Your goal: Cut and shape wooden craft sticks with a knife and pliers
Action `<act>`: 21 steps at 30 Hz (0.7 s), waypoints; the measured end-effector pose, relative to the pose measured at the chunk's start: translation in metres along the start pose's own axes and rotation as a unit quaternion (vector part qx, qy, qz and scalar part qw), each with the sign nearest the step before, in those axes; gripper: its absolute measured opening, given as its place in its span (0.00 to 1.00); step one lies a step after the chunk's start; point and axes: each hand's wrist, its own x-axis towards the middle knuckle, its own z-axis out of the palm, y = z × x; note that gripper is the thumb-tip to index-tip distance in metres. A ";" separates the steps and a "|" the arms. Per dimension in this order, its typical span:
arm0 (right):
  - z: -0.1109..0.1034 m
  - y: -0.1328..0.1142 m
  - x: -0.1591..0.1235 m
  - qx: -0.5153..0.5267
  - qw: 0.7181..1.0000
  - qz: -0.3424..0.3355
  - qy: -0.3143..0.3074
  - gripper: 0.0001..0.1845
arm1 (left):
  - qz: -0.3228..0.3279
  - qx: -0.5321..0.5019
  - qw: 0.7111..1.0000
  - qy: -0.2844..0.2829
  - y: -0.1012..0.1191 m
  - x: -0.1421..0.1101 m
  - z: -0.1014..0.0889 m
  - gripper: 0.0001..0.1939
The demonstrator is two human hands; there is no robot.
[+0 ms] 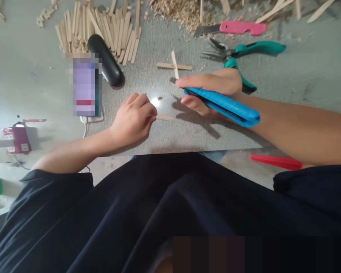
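1 stick (165, 118) pinched by the left hand (135, 115), knuckles up; right hand (217, 81), angled inward, clasps blue cutter (233, 105)

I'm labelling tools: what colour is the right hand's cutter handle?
Bright blue. The cutter handle in the right hand shows in the head view.

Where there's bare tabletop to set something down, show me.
Most room: right of the pliers, between the loose sticks and the right forearm. A smaller gap lies between the black case, crossed sticks and left hand. The far side is crowded: stick pile, shavings, pink-handled knife.
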 end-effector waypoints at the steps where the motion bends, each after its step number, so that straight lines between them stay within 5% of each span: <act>1: 0.001 0.001 0.002 0.001 0.999 -0.024 0.022 0.38 | 0.001 0.002 1.000 0.003 0.000 0.000 0.001 0.11; 6: -0.003 -0.005 0.007 0.011 0.982 -0.097 0.162 0.31 | 0.009 -0.027 0.999 0.032 -0.009 0.002 -0.008 0.08; 11: -0.007 -0.017 0.006 0.070 0.971 -0.066 0.218 0.15 | -0.034 -0.121 0.986 0.107 -0.028 0.012 -0.063 0.07; 15: -0.005 -0.014 0.009 0.106 0.966 -0.075 0.223 0.14 | 0.041 -0.144 0.989 0.011 -0.029 0.015 -0.082 0.04; 17: -0.004 -0.012 0.009 0.106 0.965 -0.080 0.226 0.14 | 0.095 -0.138 0.985 -0.051 -0.025 0.011 -0.073 0.09; 21: -0.007 -0.013 0.007 0.094 0.976 -0.063 0.185 0.14 | 0.084 -0.059 0.987 -0.124 -0.021 0.005 -0.046 0.12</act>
